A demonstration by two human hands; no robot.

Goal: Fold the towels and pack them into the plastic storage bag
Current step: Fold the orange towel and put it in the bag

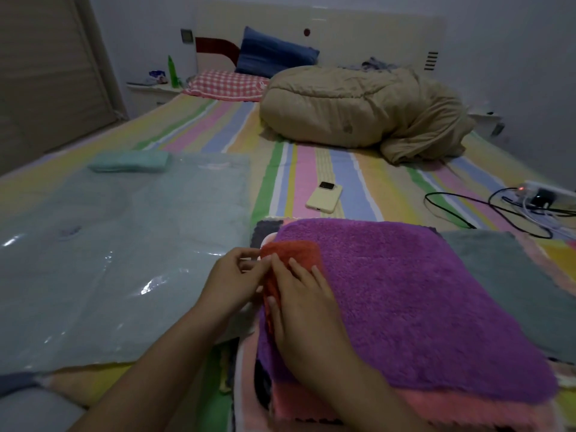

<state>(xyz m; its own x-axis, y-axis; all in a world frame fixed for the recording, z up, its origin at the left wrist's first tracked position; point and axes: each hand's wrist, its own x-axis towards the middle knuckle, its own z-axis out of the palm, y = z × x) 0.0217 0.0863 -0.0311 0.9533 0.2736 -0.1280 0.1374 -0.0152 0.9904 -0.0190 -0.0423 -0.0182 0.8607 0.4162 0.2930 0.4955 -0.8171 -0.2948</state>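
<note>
L grip (232,275) pinches red towel (300,254) edge.

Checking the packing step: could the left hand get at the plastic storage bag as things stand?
Probably yes. The left hand pinches the red towel right at the edge of the plastic storage bag, which lies flat with nothing between them.

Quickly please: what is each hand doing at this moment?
Left hand: pinches the edge of the small red fluffy towel.
Right hand: open, pressing flat on that towel.
</note>
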